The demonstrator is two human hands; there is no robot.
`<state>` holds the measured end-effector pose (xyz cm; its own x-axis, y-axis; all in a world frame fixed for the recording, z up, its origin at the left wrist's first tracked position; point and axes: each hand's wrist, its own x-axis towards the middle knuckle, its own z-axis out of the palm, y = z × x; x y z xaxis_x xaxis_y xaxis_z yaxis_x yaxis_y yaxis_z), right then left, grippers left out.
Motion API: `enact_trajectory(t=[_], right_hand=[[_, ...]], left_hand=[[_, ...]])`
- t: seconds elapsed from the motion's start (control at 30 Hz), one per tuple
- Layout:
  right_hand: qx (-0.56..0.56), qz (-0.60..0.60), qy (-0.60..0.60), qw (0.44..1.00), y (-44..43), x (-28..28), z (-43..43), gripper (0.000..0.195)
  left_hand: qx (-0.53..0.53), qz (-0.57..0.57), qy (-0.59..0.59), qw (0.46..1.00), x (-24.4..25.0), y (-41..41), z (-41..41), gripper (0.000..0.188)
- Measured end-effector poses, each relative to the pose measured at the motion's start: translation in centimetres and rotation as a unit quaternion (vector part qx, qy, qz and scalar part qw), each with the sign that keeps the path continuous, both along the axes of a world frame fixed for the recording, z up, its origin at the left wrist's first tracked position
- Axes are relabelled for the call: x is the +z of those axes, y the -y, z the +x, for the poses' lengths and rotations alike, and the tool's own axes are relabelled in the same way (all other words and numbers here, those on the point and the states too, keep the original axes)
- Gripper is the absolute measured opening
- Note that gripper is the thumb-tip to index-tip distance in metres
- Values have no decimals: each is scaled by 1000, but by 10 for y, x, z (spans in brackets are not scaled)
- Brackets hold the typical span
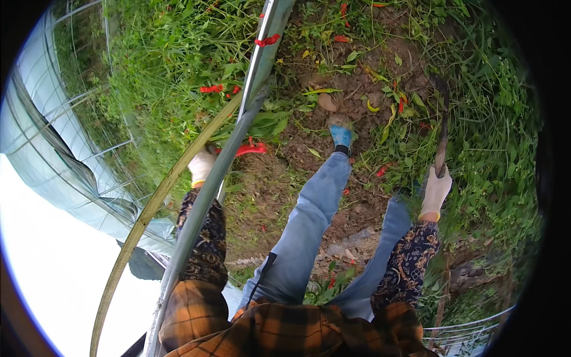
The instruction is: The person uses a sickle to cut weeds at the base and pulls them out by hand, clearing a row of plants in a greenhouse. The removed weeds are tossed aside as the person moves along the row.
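Note:
My right hand [436,189], in a white glove, grips the handle of a dark curved hand tool [441,120] that looks like a sickle. The tool points away from me over weeds and fallen chilli plants at the right. My left hand [201,166], gloved as well, is at the left, partly behind a grey-green pole [214,178]. Close to its fingers, a red ribbon [250,149] lies among broad leaves. What the left fingers hold, if anything, is hidden.
A yellowish strip [156,196] arches beside the pole, with a metal tube [254,67] further up. Red and yellow chillies [373,106] and a stone [328,102] lie on bare soil ahead. Dense weeds [495,125] grow on the right. Greenhouse sheeting [67,160] rises at the left.

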<state>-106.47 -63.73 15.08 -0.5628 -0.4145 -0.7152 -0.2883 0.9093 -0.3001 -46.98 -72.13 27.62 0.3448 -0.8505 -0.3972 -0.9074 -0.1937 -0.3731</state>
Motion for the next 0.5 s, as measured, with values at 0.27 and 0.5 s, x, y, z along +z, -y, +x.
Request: enact_trajectory(t=[0.27, 0.5], right_hand=[[-10, -32, 22, 999, 1, 0, 0, 28], [13, -28, 8, 999, 5, 5, 1, 24]], left_hand=[[-47, -3, 58, 997, 15, -18, 51, 37], [-35, -167, 116, 978, 21, 36, 45, 66]])
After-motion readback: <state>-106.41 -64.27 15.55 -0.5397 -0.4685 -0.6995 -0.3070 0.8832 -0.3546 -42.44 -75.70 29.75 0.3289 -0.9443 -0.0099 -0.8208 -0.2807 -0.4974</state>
